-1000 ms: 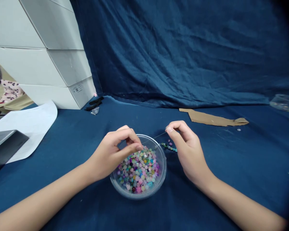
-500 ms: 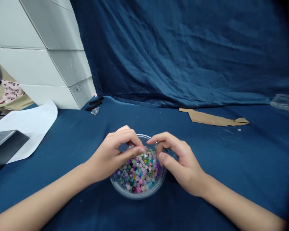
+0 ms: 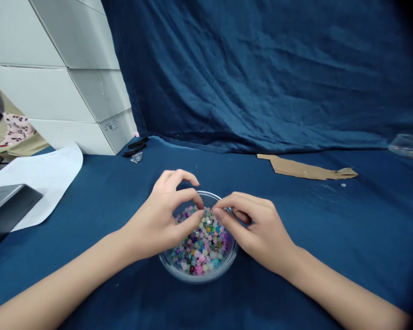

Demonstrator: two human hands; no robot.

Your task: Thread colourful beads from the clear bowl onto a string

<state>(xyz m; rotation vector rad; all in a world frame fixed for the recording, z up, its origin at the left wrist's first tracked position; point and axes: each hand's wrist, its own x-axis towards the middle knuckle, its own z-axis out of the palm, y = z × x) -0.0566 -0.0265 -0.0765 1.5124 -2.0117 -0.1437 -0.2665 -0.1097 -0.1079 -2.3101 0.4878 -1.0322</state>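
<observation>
A round clear plastic bowl (image 3: 197, 277) holds many small beads (image 3: 206, 245) in pink, purple, blue, green, white and other colours. Over its left side, my left hand (image 3: 168, 217) has thumb and index fingertip pinched together, while the other fingers are raised and curved. Above the right rim, my right hand (image 3: 258, 229) also pinches with thumb and index finger, its remaining fingers curled beneath. The two pinches face each other, a small gap apart, over the beads. Whatever lies between the fingertips of either hand is too small to make out.
White boxes (image 3: 69, 96) are stacked at the back left. A white sheet (image 3: 60, 176) and a dark box-like object (image 3: 12, 213) lie at left. Beyond the bowl is a torn cardboard strip (image 3: 296, 168). A clear plastic container (image 3: 408, 146) stands far right, by the blue curtain (image 3: 248, 78).
My right thumb and index finger have closed into a pinch and moved left toward the left fingertips. My left hand's other fingers have lifted and spread away from its pinch.
</observation>
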